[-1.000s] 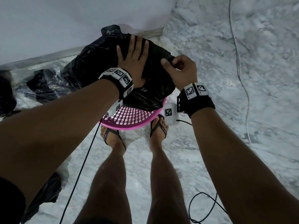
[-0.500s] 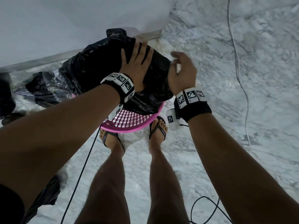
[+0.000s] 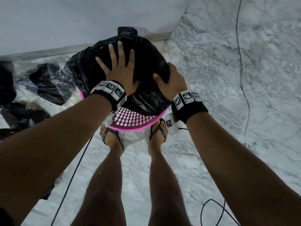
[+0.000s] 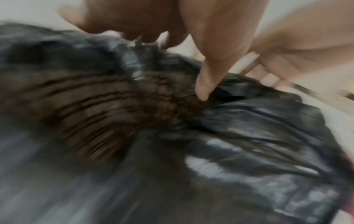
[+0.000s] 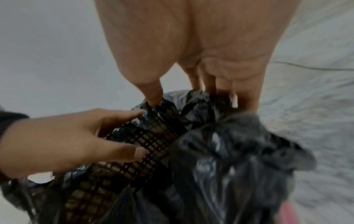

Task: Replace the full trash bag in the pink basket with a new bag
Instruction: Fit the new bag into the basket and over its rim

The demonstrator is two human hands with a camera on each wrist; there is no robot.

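Observation:
A black trash bag (image 3: 146,62) is draped over the pink lattice basket (image 3: 133,124), which stands on the marble floor against the wall. My left hand (image 3: 120,69) lies flat on top of the bag with its fingers spread. My right hand (image 3: 172,79) cups the bag's right side, thumb on the near face and fingers curled over the far edge. In the right wrist view the right hand (image 5: 191,60) digs thumb and fingers into bag folds (image 5: 229,166), and the left hand (image 5: 67,141) rests where the lattice (image 5: 149,144) shows through. The left wrist view is blurred, showing bag (image 4: 249,136).
More black bags (image 3: 47,82) in clear wrapping lie on the floor to the left, along the white wall. My feet in flip-flops (image 3: 110,137) stand right behind the basket. A grey cable (image 3: 242,62) runs down the right side and a black cable (image 3: 73,173) trails at the left.
My right hand let go of the pinched bag edge, lifted, then came down cupping the bag's right side. My left hand stayed on top and spread its fingers wider.

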